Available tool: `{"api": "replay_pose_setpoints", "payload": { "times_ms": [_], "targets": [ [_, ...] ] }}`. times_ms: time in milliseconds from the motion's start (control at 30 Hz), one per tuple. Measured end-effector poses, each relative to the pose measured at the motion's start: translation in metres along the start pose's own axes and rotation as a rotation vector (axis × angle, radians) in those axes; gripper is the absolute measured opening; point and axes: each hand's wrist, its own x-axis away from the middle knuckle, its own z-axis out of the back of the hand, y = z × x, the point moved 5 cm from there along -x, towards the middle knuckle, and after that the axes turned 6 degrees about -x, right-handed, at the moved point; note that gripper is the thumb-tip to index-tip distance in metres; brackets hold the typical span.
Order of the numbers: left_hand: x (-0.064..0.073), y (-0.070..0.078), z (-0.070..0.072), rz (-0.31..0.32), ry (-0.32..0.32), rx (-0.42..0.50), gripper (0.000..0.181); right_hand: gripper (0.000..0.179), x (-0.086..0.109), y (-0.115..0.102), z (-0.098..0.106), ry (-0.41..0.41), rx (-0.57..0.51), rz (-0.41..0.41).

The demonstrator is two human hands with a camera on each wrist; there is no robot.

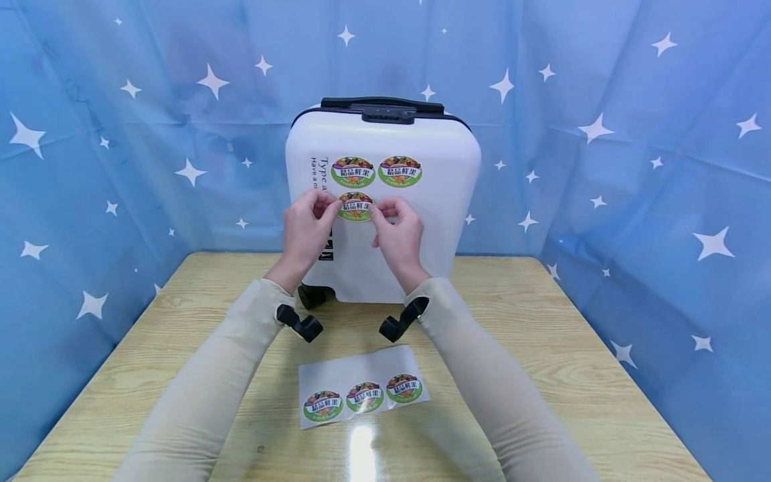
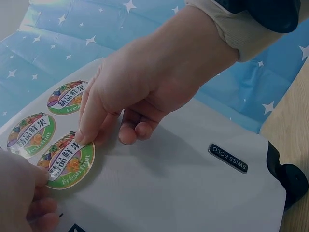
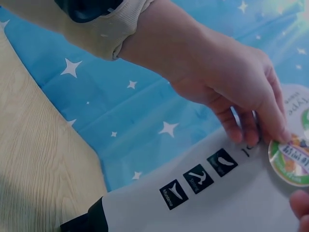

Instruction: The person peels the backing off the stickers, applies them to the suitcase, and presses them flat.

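A white suitcase (image 1: 421,254) stands upright with its black handle on top. My left hand (image 1: 306,224) pinches the left edge of an oval fruit sticker (image 1: 355,209), and my right hand (image 1: 399,231) has its thumb and finger at the right edge. This sticker lies against the suitcase front, just below the left one of two matching stickers (image 1: 353,172). In the left wrist view the right hand (image 2: 135,87) appears large, with part of the left hand (image 2: 19,193) at lower left. The right wrist view shows the left hand (image 3: 231,82) at the sticker's edge.
On the wooden table (image 1: 512,321), in front of the suitcase, lies a white backing sheet (image 1: 355,368) with three more oval stickers. Dark icon labels (image 3: 198,178) and printed text run down the suitcase's left side. A blue star-patterned curtain (image 1: 181,134) encloses the table.
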Motion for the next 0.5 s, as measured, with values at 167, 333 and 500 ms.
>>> {"api": "replay_pose_setpoints", "payload": {
  "times_ms": [167,333,500],
  "targets": [
    [0.0001,0.0010,0.0003,-0.006,0.012,0.002,0.013,0.016,0.0000,0.0003,-0.0011,0.007,0.029,0.028],
    [0.0002,0.0000,-0.0005,0.004,0.012,-0.009,0.014,0.014,0.0010,-0.0006,-0.0023,0.009,0.064,0.051],
    [0.0001,0.0003,-0.0008,0.007,0.025,-0.044,0.014,0.013,0.0014,-0.0020,-0.0038,0.017,0.095,0.069]
  ]
}}
